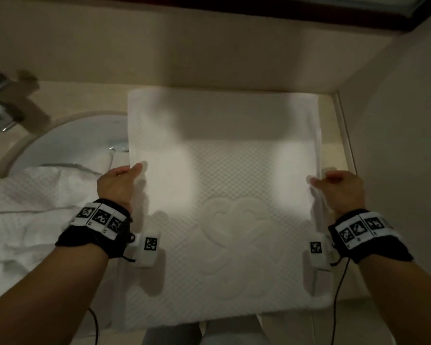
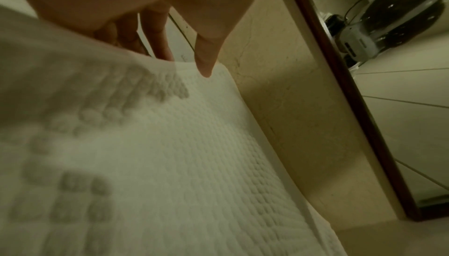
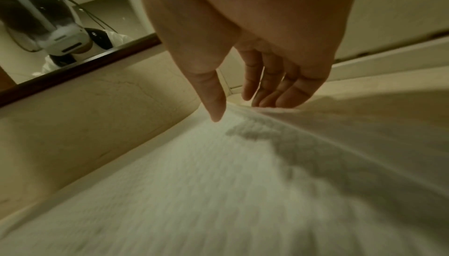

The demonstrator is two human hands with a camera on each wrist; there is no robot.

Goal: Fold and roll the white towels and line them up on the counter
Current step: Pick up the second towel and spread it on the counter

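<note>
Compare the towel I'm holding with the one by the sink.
The held towel is spread flat on the counter, pinched at its edges by the left hand and right hand; the other towel lies crumpled and untouched over the sink. Both are white and textured.

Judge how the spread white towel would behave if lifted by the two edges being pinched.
The towel is probably floppy: its edge bunches at the right hand, so the middle would likely sag. The left hand pinches it too. Its waffle texture suggests little slipping. Likely light, though that is unclear.
</note>
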